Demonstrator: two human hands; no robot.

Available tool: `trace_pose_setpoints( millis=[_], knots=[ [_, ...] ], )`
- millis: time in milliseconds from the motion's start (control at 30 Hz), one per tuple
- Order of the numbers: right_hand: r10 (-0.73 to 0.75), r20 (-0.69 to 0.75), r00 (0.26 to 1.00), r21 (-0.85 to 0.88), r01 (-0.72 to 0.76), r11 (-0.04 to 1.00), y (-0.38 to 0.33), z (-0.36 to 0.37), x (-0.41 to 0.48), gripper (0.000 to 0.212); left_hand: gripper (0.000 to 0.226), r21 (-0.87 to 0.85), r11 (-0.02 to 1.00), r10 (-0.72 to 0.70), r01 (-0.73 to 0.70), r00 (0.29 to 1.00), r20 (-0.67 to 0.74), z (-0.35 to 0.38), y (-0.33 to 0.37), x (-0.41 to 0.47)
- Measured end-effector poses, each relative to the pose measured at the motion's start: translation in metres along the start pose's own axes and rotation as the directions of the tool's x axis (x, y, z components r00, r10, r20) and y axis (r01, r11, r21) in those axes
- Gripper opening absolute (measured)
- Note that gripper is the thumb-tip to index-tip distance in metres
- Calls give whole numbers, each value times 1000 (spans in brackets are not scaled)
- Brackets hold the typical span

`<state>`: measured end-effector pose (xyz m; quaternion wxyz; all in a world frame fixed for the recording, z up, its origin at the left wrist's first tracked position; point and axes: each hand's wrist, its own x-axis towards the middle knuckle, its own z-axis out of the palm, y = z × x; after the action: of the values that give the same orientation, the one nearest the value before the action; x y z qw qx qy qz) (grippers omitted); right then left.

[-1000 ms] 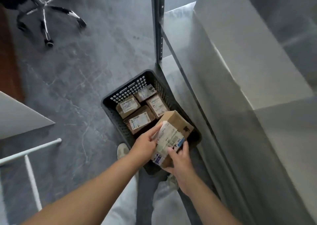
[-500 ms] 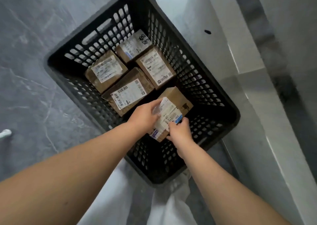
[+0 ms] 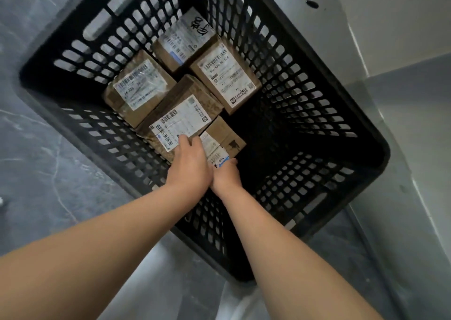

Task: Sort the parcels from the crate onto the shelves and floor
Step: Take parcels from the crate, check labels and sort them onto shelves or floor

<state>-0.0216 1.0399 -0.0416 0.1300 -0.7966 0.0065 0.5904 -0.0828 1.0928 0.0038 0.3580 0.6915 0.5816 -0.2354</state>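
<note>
A black perforated crate (image 3: 292, 58) stands on the floor below me. Both hands reach down into it and hold a small cardboard parcel (image 3: 225, 136) with a white label, low in the crate's middle. My left hand (image 3: 190, 166) covers its left side, fingertips at the edge of a larger labelled parcel (image 3: 185, 114). My right hand (image 3: 225, 175) grips its near end, thumb on the label, partly hidden behind the left hand. Three more labelled parcels lie at the far side: left (image 3: 136, 88), back (image 3: 183, 41), right (image 3: 227, 78).
Grey marbled floor (image 3: 36, 149) lies left of the crate. A pale metal shelf unit (image 3: 402, 124) stands close along the crate's right side. The crate's right half holds nothing. My light trouser legs (image 3: 170, 295) show below my forearms.
The view has dropped much closer to the crate. Both hands have carried the small parcel down from above the crate's rim to the crate's bottom, beside the larger middle parcel.
</note>
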Motion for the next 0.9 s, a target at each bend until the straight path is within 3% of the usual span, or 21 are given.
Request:
trace_pose_setpoints(
  millis=[133, 300, 400, 500, 633, 733, 833, 900],
  knots=[
    [-15, 36, 999, -56, 17, 998, 1, -1, 2, 43, 37, 62, 989, 132, -136, 989, 65, -5, -2, 2],
    [30, 55, 998, -224, -17, 974, -19, -27, -31, 47, 43, 120, 988, 68, -93, 979, 193, -31, 6, -10],
    [-69, 117, 991, -330, 105, 938, -43, -50, -66, 38, 46, 119, 992, 27, -50, 981, 190, -58, 21, -30],
    [-165, 117, 979, -417, 199, 887, -72, -81, -114, 44, 47, 69, 995, 57, -68, 988, 141, -94, 46, -60],
    [-259, 144, 955, -517, 296, 803, -126, -122, -192, 52, 51, 52, 990, 131, -129, 991, -27, -157, 83, -108],
    [-441, 103, 892, -483, 432, 761, -179, -153, -273, 49, 46, -26, 989, 139, -149, 964, -227, -227, 112, -155],
    [-659, 79, 748, -470, 611, 637, -230, -180, -374, 44, 46, -70, 976, 153, -205, 881, -447, -310, 126, -220],
    [-785, 93, 613, -473, 720, 507, -255, -192, -451, 41, 50, -39, 977, 148, -210, 796, -587, -361, 121, -275]
  ],
)
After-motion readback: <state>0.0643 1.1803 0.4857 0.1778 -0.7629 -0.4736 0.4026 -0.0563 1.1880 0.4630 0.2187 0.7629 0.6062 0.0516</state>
